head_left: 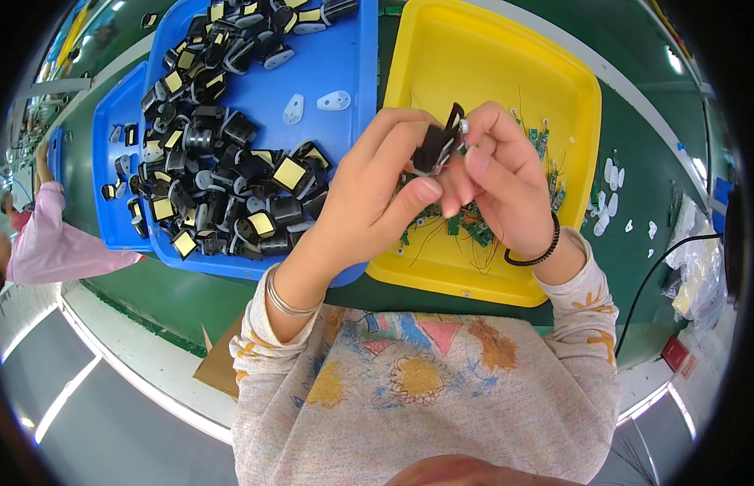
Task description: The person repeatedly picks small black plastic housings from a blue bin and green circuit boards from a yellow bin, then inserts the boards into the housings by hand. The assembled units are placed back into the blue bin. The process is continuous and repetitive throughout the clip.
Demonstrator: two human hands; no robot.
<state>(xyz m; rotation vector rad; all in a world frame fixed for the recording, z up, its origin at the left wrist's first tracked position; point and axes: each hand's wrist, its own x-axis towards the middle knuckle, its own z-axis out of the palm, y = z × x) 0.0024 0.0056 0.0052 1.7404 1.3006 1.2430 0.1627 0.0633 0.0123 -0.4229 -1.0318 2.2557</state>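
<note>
My left hand (365,198) is closed around a small black plastic housing (431,149), held over the yellow tray (425,49). Opposite it, my right hand (511,182) pinches a small pale round part (464,127) against the housing's edge. A bit of red wire shows between the two hands; what it joins is hidden by my fingers. Below my hands, several small green circuit boards (480,233) with thin wires lie in the yellow tray.
A blue tray (336,65) at left holds a heap of black housings (223,146) with yellow pads, plus two pale teardrop-shaped pieces (334,100). A smaller blue tray (110,219) adjoins it. White pieces (610,174), a clear plastic bag (701,251) and a black cable (636,304) are at right. A person in pink (61,239) works far left.
</note>
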